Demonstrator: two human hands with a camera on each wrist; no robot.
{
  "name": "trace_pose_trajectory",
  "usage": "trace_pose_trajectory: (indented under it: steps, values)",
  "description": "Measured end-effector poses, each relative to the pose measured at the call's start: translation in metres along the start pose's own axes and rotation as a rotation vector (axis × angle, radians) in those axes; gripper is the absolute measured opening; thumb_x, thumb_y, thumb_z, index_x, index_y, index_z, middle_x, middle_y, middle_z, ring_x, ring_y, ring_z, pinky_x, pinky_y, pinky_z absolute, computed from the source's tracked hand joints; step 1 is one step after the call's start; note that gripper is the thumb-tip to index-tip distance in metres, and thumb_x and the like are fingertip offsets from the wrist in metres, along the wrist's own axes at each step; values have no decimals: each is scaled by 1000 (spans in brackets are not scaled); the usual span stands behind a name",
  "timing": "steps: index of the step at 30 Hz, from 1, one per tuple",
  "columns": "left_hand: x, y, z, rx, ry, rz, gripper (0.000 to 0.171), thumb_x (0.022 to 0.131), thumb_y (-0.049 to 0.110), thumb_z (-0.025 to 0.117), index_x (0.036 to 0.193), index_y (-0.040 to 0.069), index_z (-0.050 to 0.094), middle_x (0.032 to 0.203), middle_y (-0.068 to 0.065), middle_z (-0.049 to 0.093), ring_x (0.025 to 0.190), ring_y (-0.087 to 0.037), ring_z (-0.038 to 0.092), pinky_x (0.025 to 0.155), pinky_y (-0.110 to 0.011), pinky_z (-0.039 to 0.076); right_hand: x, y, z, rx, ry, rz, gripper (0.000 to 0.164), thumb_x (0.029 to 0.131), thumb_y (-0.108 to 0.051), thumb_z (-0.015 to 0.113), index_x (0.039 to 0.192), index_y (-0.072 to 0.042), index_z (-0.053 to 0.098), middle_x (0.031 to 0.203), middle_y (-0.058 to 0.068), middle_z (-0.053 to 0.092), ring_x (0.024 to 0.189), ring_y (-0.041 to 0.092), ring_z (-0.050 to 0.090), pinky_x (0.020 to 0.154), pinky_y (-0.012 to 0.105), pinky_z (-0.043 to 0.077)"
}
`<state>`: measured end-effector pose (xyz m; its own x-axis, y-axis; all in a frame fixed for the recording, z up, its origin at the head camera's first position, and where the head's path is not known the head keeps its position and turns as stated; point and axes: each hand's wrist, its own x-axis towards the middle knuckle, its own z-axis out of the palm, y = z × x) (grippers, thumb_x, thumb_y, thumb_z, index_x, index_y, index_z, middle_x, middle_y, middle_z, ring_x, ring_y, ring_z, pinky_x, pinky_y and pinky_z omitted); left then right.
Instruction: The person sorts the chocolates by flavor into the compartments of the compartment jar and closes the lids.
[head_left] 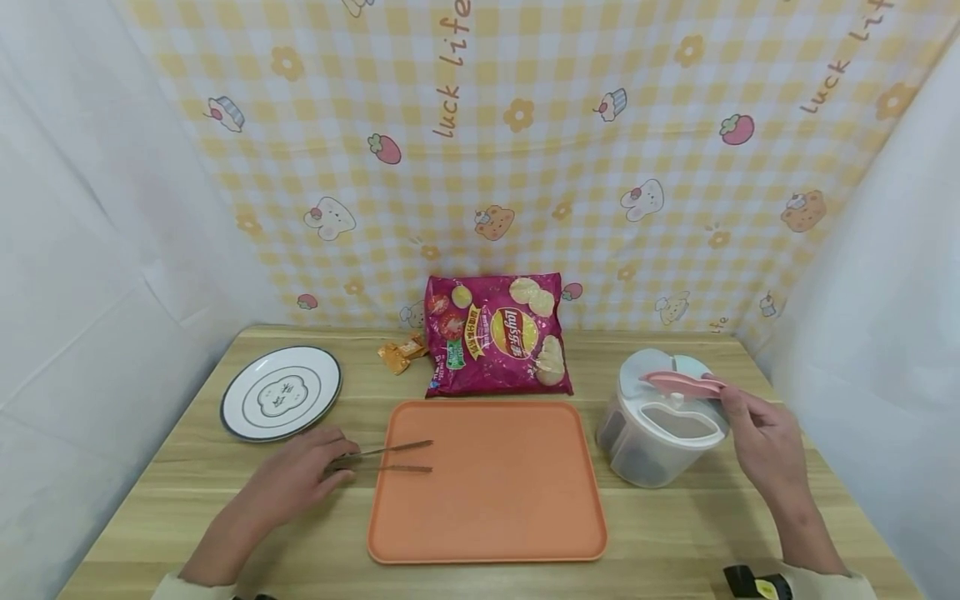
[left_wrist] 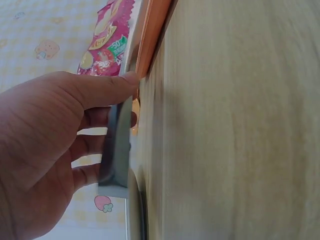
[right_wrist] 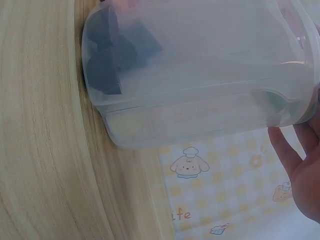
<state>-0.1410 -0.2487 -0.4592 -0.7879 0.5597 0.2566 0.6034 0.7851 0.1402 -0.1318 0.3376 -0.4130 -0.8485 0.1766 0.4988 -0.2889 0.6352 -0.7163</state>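
Note:
My left hand [head_left: 300,473] grips a pair of metal tongs [head_left: 407,447] between thumb and fingers. The two arms of the tongs stand apart, their tips over the left side of the orange tray [head_left: 487,492]. In the left wrist view the bent end of the tongs [left_wrist: 115,150] shows beside the fingers. On the right, my right hand [head_left: 771,440] pinches the raised pink lid flap [head_left: 684,384] of a clear plastic container [head_left: 647,454]. A heart-shaped opening shows in its top. Dark pieces [right_wrist: 105,60] lie inside the container in the right wrist view.
A white plate [head_left: 322,387] with a dark rim lies at the left. Behind the tray rests a purple bag of chips [head_left: 491,367], with small orange wrapped packets [head_left: 395,357] beside it. A yellow checked curtain [head_left: 517,175] hangs behind the wooden table [head_left: 660,550].

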Motion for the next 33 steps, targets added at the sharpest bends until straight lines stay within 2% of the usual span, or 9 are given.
trace_pose_trajectory:
  steps: [4, 10, 20, 26, 29, 33]
  values:
    - [-1, 0, 0, 11, -38, -21, 25, 86, 23, 85, 107, 13, 76, 100, 5, 67, 93, -17, 66, 84, -42, 56, 0, -1, 0, -16, 1, 5, 29, 107, -16, 58, 123, 4, 72, 113, -32, 64, 112, -16, 54, 89, 5, 41]
    - [0, 0, 0, -25, -75, -31, 23, 87, 23, 83, 108, 15, 76, 98, 7, 67, 88, -17, 68, 78, -42, 57, -1, 0, 0, -14, 1, -6, 30, 107, -14, 57, 122, 8, 71, 112, -34, 64, 112, -16, 54, 89, 5, 41]
    - [0, 0, -1, -46, -76, -32, 23, 88, 22, 83, 108, 16, 76, 98, 8, 68, 87, -15, 68, 76, -40, 57, -1, 0, 0, -26, -6, -11, 31, 108, -15, 56, 123, 8, 70, 112, -36, 62, 111, -18, 53, 89, 4, 40]
    - [1, 4, -7, -55, -96, -64, 36, 88, 27, 83, 120, 14, 74, 109, 2, 70, 98, -22, 69, 83, -45, 57, 0, -1, 0, -34, -4, -15, 31, 108, -15, 56, 121, 8, 71, 112, -37, 62, 110, -18, 53, 89, 4, 40]
    - [4, 8, -12, -56, -49, -59, 43, 88, 28, 83, 127, 13, 72, 117, -4, 70, 102, -26, 69, 87, -47, 56, 0, -1, 0, -33, -7, -16, 31, 108, -16, 56, 122, 8, 71, 112, -36, 62, 111, -18, 53, 89, 4, 40]
    - [20, 21, -19, -30, 73, 14, 40, 89, 27, 81, 126, 13, 73, 115, -5, 71, 100, -25, 69, 86, -46, 56, -1, 0, 0, 5, -2, -21, 28, 107, -12, 57, 122, 4, 73, 114, -29, 66, 111, -15, 56, 89, 6, 42]
